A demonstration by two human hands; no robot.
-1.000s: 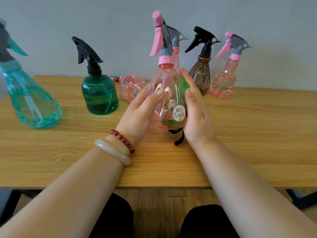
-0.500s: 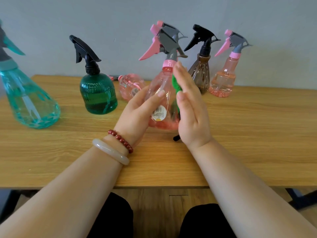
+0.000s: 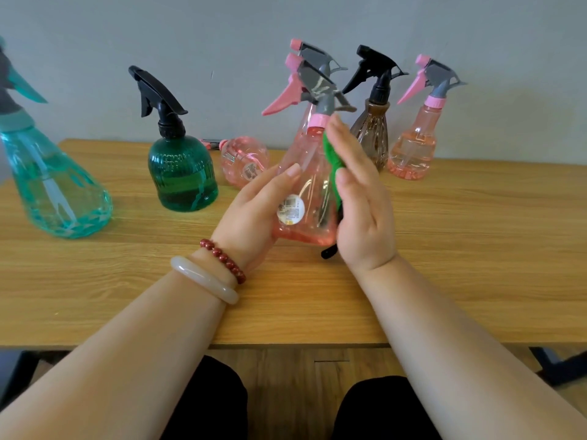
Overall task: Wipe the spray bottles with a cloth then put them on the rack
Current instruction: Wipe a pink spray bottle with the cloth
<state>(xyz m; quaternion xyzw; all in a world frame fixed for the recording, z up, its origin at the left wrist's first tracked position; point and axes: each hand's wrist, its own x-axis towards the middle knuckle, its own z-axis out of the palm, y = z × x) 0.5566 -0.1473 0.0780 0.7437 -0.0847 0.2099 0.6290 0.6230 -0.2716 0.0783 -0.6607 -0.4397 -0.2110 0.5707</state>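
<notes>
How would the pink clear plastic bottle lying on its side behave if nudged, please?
The pink clear plastic bottle on its side would probably roll, as its body looks rounded. It seems empty, so likely light and easily shoved.

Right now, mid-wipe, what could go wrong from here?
1. The right hand presses the green cloth against the pink spray bottle with flat fingers, not pinching it, so the cloth could slide off.
2. The left hand alone holds the smooth, tilted bottle low down; it might slip onto the table.
3. Its trigger head looks close to the second pink bottle and the brown bottle behind; a turn could topple them.
</notes>
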